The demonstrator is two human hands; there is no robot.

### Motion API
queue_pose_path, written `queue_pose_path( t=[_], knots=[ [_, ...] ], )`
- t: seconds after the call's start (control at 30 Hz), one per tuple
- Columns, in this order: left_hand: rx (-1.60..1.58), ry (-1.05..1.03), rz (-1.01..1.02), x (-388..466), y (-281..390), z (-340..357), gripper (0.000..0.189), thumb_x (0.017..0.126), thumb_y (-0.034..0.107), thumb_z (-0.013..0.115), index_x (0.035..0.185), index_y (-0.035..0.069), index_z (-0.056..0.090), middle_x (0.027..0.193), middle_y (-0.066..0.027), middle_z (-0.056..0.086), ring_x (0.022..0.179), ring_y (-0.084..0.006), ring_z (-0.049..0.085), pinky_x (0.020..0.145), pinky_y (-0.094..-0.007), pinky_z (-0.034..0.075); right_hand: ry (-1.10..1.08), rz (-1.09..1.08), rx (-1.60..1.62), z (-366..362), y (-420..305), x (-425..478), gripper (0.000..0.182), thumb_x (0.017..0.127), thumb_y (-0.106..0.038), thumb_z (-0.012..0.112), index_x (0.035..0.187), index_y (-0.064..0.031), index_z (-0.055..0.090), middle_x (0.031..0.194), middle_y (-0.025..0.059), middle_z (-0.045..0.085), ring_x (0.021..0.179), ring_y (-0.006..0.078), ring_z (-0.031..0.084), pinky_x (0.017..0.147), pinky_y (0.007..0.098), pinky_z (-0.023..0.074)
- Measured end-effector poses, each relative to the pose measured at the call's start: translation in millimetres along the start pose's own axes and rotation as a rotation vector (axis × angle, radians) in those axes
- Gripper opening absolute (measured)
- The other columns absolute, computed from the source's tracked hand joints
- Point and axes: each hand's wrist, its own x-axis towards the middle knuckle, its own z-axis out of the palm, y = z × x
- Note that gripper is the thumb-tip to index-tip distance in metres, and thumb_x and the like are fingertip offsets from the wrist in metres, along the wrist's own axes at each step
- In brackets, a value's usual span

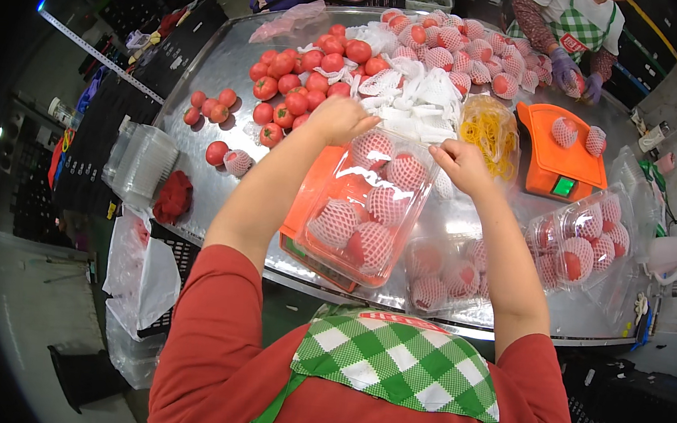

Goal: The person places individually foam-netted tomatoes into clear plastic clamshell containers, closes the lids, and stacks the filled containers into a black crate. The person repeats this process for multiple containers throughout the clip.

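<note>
A clear plastic clamshell box (350,212) lies tilted on an orange scale (307,190) in front of me. Inside it are several tomatoes in white foam nets (334,222). My left hand (341,120), fingers curled, is at the box's far left corner; whether it grips the rim is hard to tell. At the far right corner, the thumb and fingers of my right hand (461,166) pinch the box edge. Loose white foam nets (417,100) lie just beyond both hands. Close to my right hand is a clear bag of yellow rubber bands (490,137).
Bare tomatoes (295,81) and netted ones (450,40) are piled at the back. Filled boxes (447,275) sit at right, near a second orange scale (561,152). Stacked empty boxes (140,161) and a red cloth (173,197) are left. A gloved co-worker's hands (576,81) hold a netted tomato.
</note>
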Motion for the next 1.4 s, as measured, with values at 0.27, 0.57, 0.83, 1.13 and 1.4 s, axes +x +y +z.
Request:
queue_pose_path(
  t=[0.27,0.57,0.83,1.13,1.4],
  knots=[
    [-1.192,0.237,-0.523,-73,11,79,0.042,0.096,0.041,0.056,0.075,0.005,0.060,0.070,0.0053,0.051,0.065,-0.0063,0.046,0.058,-0.0273,0.038,0.216,0.205,0.705,46,10,-56,0.021,0.085,-0.015,0.072,0.077,-0.0056,0.055,0.074,-0.0035,0.054,0.071,0.0069,0.048,0.065,0.0228,0.0410],
    [-0.769,0.284,-0.402,-69,23,40,0.043,0.090,0.029,0.064,0.061,0.001,0.049,0.065,-0.0084,0.052,0.066,-0.0213,0.046,0.063,-0.0368,0.037,0.368,0.290,0.659,49,-13,-57,0.014,0.089,-0.011,0.066,0.083,-0.0021,0.058,0.076,-0.0021,0.056,0.075,0.0060,0.049,0.070,0.0215,0.0417],
    [-1.101,-0.009,-0.540,-100,24,53,0.043,0.101,0.037,0.044,0.102,-0.002,0.060,0.098,-0.0103,0.065,0.094,-0.0187,0.058,0.087,-0.0370,0.044,0.317,0.434,0.517,65,-20,-76,0.027,0.097,-0.024,0.056,0.101,0.0024,0.057,0.069,0.0051,0.056,0.063,0.0120,0.053,0.061,0.0265,0.0458],
    [-1.995,0.150,-0.523,-135,66,38,0.065,0.085,0.056,0.065,0.125,0.006,0.051,0.125,-0.0092,0.057,0.115,-0.0232,0.057,0.099,-0.0433,0.046,0.258,0.037,0.444,42,-78,-108,0.048,0.095,-0.026,0.059,0.131,0.0030,0.046,0.073,0.0040,0.055,0.061,0.0118,0.051,0.056,0.0255,0.0423],
    [-2.085,0.159,-0.423,-158,89,46,0.056,0.073,0.044,0.081,0.107,0.015,0.047,0.132,-0.0051,0.049,0.114,-0.0254,0.056,0.095,-0.0457,0.049,-0.039,0.804,1.240,58,-65,-168,0.062,0.096,-0.046,0.052,0.141,-0.0058,0.036,0.079,0.0000,0.058,0.056,0.0073,0.050,0.047,0.0191,0.0352]
  ],
)
